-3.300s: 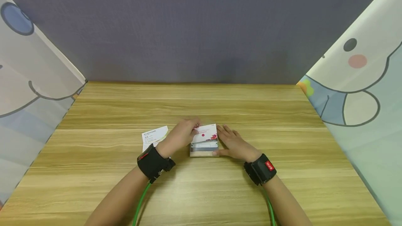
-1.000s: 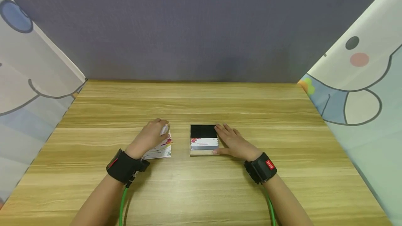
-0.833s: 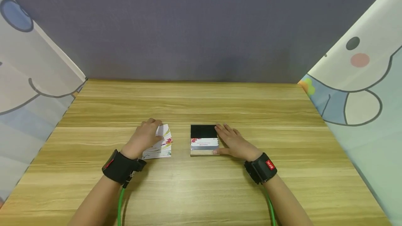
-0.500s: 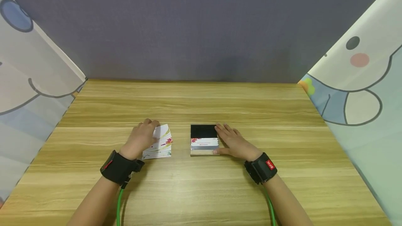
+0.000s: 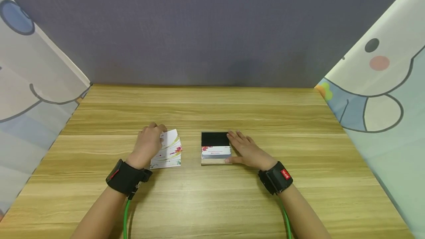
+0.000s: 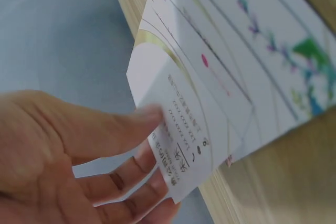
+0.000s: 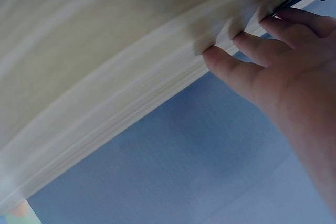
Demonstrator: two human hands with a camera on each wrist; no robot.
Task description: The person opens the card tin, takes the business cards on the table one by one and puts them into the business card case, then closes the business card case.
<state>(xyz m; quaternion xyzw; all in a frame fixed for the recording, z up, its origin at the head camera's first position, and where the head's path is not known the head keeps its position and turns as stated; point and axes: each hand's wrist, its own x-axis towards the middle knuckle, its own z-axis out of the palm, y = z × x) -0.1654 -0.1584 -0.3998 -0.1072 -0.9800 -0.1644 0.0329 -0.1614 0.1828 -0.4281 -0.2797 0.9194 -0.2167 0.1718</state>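
Note:
On the table's left side, several white business cards (image 5: 170, 159) with coloured flowers and curves lie fanned over each other. My left hand (image 5: 148, 144) pinches the topmost business card (image 6: 181, 114): in the left wrist view its thumb is on the printed face and its fingers are behind, with that card's edge lifted. Right of them lies a card case (image 5: 215, 139) with a black inside, a white card (image 5: 216, 150) in its near part and a pale front strip. My right hand (image 5: 249, 153) rests at the case's right side, fingers extended, thumb at the near corner.
The wood-grain table (image 5: 212, 202) ends at a grey upright panel (image 5: 206, 32). Cartoon-printed sheets (image 5: 372, 113) flank both sides. A green cable (image 5: 126, 217) runs from the left wrist band, another from the right.
My left hand has brought a card from the case to the left pile, laid it down and slid leftward. Now it lifts the edge of the top card. The right hand stays put.

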